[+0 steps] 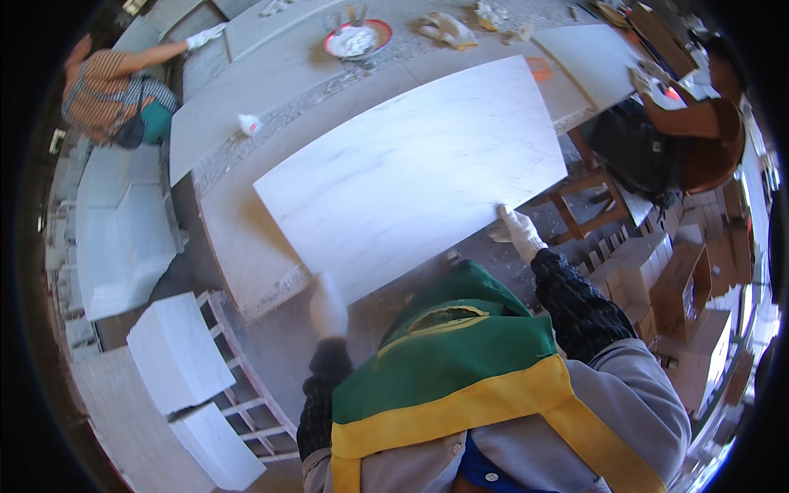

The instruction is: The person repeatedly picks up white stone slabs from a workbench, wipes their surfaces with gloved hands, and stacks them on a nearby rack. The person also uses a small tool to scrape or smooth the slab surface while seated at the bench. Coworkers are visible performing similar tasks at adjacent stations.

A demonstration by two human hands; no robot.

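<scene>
A large white stone slab (419, 172) with faint grey veins, marble by its look, lies tilted across the view over the work table. Both my hands wear white gloves and hold its near edge. My left hand (328, 307) is closed at the near left corner, somewhat blurred, its fingers partly hidden. Farther right along the same edge, my right hand (521, 232) grips with the thumb near the top face and the other fingers below. The slab's underside is hidden, so I cannot tell how much of it rests on the table.
On the table (238, 222) are a red-rimmed bowl (358, 39) of white paste, a small white bottle (249, 124) and loose gloves (448, 30). One person (123, 90) works at far left, another (699, 123) at right. White slabs (181, 353) stack left; cartons (699, 353) stand right.
</scene>
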